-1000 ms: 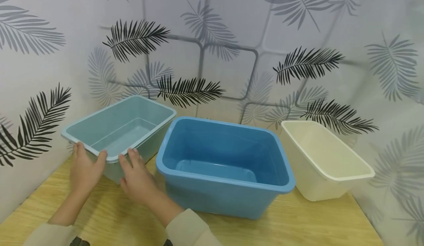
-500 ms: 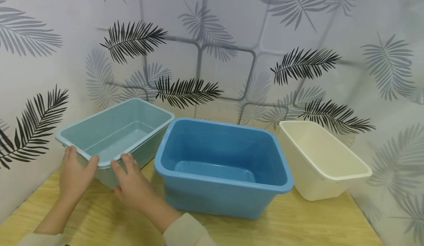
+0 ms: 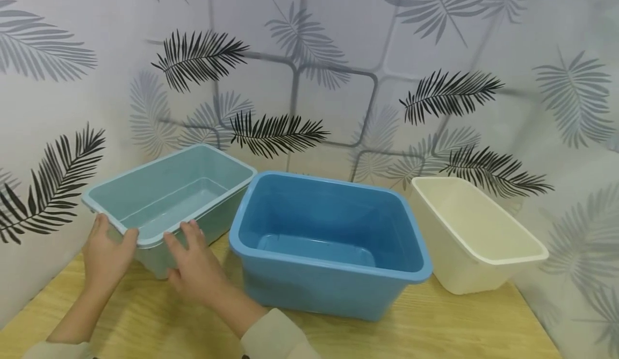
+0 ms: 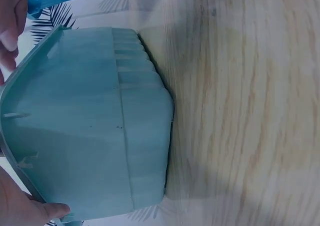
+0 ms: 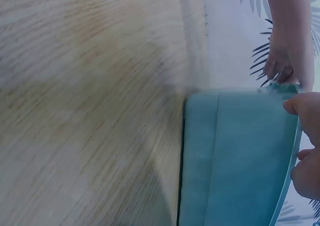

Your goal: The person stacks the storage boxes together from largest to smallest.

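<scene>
Fingers of both bare hands lie along the near end of a pale teal rectangular basin (image 3: 166, 187), which stands at the person's left on a wood-grain tabletop (image 3: 159, 321). The left hand (image 3: 103, 257) grips the rim at the near left corner, and in the left wrist view one of its digits presses against the outer wall just below the lip. The right hand (image 3: 197, 267) has hold of the rim at the near right corner, digits slightly spread and lightly bent; the right wrist view shows one digit on the outside of the wall and another curled at the edge. Neither hand is wide open, though how firmly they squeeze cannot be told. The teal basin sits upright, mouth upward, with its base against the wood and its long sides running away toward the back left corner. Just to its right stands a deeper mid-blue basin (image 3: 329, 289), its broad side facing the person; whether their rims touch is unclear. Farther right, near the right edge of the table, is a cream basin (image 3: 479, 224), angled toward the right. Light sleeves (image 3: 275, 335) cover the forearms, and behind everything rises a pale wall (image 3: 338, 42) printed with grey and black fronds.
</scene>
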Available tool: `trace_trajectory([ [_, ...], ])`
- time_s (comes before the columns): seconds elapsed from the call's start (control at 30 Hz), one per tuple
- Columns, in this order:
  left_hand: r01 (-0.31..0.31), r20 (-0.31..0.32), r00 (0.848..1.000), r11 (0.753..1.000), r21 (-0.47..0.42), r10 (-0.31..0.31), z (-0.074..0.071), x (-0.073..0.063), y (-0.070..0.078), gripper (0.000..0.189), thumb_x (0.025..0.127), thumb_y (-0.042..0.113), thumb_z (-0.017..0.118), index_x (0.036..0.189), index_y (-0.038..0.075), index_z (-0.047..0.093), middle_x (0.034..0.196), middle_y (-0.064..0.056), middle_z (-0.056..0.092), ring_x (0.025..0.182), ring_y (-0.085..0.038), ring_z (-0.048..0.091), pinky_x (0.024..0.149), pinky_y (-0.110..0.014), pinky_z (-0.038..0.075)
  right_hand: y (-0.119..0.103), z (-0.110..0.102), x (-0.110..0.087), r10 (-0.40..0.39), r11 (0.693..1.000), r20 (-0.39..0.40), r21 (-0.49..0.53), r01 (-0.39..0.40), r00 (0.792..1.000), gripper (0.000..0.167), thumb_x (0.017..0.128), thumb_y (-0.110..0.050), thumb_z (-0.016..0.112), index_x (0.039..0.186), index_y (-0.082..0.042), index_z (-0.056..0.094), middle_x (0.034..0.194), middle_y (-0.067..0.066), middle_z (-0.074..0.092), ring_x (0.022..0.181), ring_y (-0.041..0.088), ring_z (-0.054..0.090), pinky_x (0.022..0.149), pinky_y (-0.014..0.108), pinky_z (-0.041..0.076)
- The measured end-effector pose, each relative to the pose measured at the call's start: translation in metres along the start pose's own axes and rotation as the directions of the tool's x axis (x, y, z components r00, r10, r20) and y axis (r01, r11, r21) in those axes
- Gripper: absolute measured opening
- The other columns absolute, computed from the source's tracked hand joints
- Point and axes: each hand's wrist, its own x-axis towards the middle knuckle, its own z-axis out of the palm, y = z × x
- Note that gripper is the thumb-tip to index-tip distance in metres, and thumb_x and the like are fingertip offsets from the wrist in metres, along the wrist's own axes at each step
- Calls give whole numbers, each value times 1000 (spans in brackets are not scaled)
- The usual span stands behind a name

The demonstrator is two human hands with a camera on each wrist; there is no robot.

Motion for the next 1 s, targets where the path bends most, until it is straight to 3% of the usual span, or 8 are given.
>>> trace_trajectory([
  [0.23,71,-26,997,997,-15,-71,-10,0,1,56,88,12,43,140,-5,32,141,-30,35,133,-46,29,109,-57,23,11,0,3,135,988,71,63,-139,988,62,87,-24,64,141,-11,37,146,17,31,139,32,28,108,34,36],
  [0.4,95,-31,995,995,-28,-96,-15,1,0,55,88,11,40,142,-2,32,143,-27,33,136,-43,26,112,-55,20,15,1,4,221,960,108,149,-235,969,62,88,-21,63,142,-11,34,149,16,27,141,32,24,109,37,35],
  [0.73,144,-11,989,989,-11,-144,-21,3,1,54,89,9,34,141,-4,30,143,-29,31,134,-46,26,108,-59,23,20,0,8,361,892,91,256,-372,928,63,86,-17,65,141,-8,36,148,16,28,140,34,25,110,42,32],
  [0.87,168,7,986,986,-3,-168,-25,5,1,56,90,9,31,143,-5,23,144,-30,27,134,-47,26,109,-57,23,21,1,10,370,879,86,288,-379,925,62,86,-14,64,141,-7,37,148,17,29,139,34,25,110,43,31],
  [1.0,205,31,978,979,13,-205,-29,7,1,58,89,9,29,144,-4,16,146,-30,21,135,-47,24,110,-56,22,21,4,11,328,912,36,247,-326,944,59,85,-13,65,138,-3,40,144,20,32,137,37,29,108,43,32],
])
